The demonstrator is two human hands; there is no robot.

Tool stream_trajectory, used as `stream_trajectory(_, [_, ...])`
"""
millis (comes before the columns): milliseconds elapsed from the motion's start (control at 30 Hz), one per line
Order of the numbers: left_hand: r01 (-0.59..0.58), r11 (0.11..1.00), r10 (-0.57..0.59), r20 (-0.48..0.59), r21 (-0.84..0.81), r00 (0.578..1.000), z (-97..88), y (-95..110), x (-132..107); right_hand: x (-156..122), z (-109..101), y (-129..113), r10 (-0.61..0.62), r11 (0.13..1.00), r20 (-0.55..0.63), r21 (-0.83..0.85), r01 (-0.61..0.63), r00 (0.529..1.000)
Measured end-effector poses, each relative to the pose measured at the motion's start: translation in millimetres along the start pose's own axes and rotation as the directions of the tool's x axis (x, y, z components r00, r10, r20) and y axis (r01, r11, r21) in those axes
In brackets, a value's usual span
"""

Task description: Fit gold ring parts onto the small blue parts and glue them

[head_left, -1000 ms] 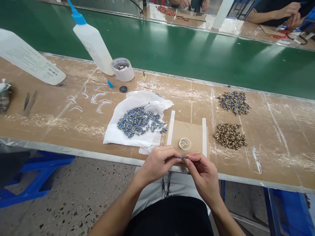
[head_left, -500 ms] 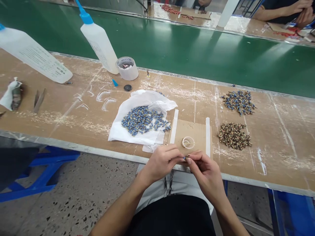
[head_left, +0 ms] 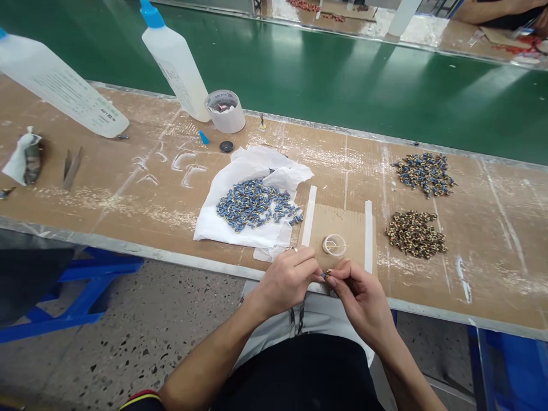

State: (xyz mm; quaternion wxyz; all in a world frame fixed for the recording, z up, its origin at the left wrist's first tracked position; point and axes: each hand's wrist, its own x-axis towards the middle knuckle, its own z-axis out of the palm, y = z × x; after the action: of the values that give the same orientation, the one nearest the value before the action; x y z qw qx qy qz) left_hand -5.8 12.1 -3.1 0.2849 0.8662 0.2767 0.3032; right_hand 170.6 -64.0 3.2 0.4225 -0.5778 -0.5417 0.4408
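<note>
My left hand [head_left: 287, 281] pinches a tiny blue piece [head_left: 324, 275] at the table's front edge. Fingertip to fingertip with it, my right hand [head_left: 358, 291] is closed on a small brown-and-gold piece [head_left: 328, 273]. The two pieces meet between my fingers, and my fingertips cover much of them. Just beyond stands a small round clear cup [head_left: 334, 245] with a thin stick across it. To the left, a heap of small blue-and-yellow pieces [head_left: 248, 205] lies on white paper [head_left: 205, 225]. At the right are a pile of brown-and-gold pieces [head_left: 416, 235] and a pile of mixed blue-and-brown pieces [head_left: 424, 173].
Two white bottles with blue tops [head_left: 177, 68] [head_left: 64, 85] stand at the left, near a tape roll [head_left: 225, 112] holding scraps. Tweezers [head_left: 72, 169], a black disc [head_left: 226, 146] and a blue cap [head_left: 203, 137] lie nearby. Behind runs a green surface [head_left: 299, 74]; another person's arm [head_left: 496, 10] shows beyond.
The view has shifted slightly, so the table things sit a little farther right and higher. My hands stay together with the small pieces between them. The person's hands opposite have mostly left the view.
</note>
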Motion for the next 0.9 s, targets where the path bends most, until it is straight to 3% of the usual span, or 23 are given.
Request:
stream_trajectory(200, [-0.002,0.999,-0.003,0.094,0.051,0.996,-0.7,-0.5,-0.3,-0.9,0.9,-0.5,-0.031,0.991,0.012,-0.128,0.032,0.999])
stream_trajectory(533, [0.012,0.999,-0.009,0.105,-0.029,0.994,-2.0,-2.5,-3.8,6.2,-3.3,-5.8,0.016,0.998,0.118,-0.067,-0.008,0.993])
stream_trajectory(733, [0.023,0.99,-0.017,0.042,-0.14,0.999,-3.8,-2.4,-2.6,5.8,-2.0,0.0,0.01,1.0,0.08,-0.014,-0.009,0.997])
stream_trajectory(900, [0.114,0.977,-0.115,0.004,-0.182,0.993,-3.6,1.5,2.7,7.1,-2.2,4.0,0.048,0.99,0.003,0.132,-0.048,0.999])
